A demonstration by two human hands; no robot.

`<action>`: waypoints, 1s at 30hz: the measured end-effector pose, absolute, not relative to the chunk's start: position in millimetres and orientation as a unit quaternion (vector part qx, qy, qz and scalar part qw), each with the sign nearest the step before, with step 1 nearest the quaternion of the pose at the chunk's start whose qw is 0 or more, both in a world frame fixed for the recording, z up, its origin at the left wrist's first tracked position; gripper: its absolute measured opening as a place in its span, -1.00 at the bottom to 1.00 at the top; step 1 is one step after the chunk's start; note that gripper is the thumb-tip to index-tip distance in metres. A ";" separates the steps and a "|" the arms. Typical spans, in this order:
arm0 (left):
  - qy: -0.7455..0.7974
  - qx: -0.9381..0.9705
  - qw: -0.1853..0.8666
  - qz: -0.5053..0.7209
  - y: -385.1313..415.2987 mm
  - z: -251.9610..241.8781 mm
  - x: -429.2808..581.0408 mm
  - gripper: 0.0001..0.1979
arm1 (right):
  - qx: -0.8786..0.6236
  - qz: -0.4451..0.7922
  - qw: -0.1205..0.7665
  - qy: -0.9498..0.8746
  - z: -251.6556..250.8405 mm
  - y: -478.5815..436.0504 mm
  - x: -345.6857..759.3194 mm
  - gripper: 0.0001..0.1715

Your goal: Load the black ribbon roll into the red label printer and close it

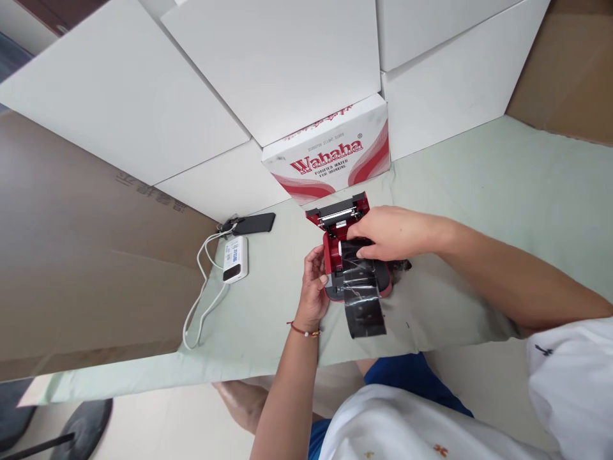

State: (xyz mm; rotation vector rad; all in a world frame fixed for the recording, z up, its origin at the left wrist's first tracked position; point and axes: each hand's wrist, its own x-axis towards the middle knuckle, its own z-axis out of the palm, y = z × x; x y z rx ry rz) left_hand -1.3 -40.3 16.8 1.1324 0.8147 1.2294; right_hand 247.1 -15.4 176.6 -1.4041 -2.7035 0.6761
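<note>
A small red and black label printer [334,281] lies on the cloth-covered table with its lid [338,212] raised. From its red inner bay a shiny black label strip [363,306] runs toward me, its loose end hanging past the printer's front. My left hand [315,281] is closed around the printer's left side, thumb on the front top edge. Over the open bay, my right hand [383,231] pinches the upper part of the black strip between thumb and fingers. The fingertips of that hand are partly hidden inside the bay.
A Wahaha carton [330,156] stands behind the printer against white panels [297,70]. To the left lie a white power bank [235,259] with a looped white cable [195,306] and a black phone [256,223]. A brown cardboard panel [96,268] borders the left side.
</note>
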 end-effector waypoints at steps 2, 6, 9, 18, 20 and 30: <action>0.348 0.486 0.602 0.530 -40.1 16.6 -1.5 -0.31 | -0.479 0.203 -0.008 -0.854 164.1 -11.1 236.4 -0.67; 0.346 0.487 0.604 0.527 -39.9 16.8 -2.6 -0.32 | -0.483 0.199 -0.003 -0.853 151.3 -6.7 229.7 -0.66; 0.350 0.489 0.604 0.524 -39.8 17.3 -3.1 -0.33 | -0.477 0.195 0.004 -0.857 148.1 -6.7 227.4 -0.64; 0.353 0.485 0.602 0.527 -39.9 16.4 -2.7 -0.35 | -0.419 0.194 -0.051 -0.886 157.9 -12.1 232.7 -0.71; 0.349 0.486 0.604 0.527 -39.9 16.4 -2.9 -0.34 | -0.407 0.222 0.009 -0.886 167.5 -16.0 238.1 -0.69; 0.339 0.486 0.606 0.531 -44.0 19.2 -1.8 -0.27 | -0.451 0.116 0.230 -0.855 162.1 -7.6 255.7 -0.41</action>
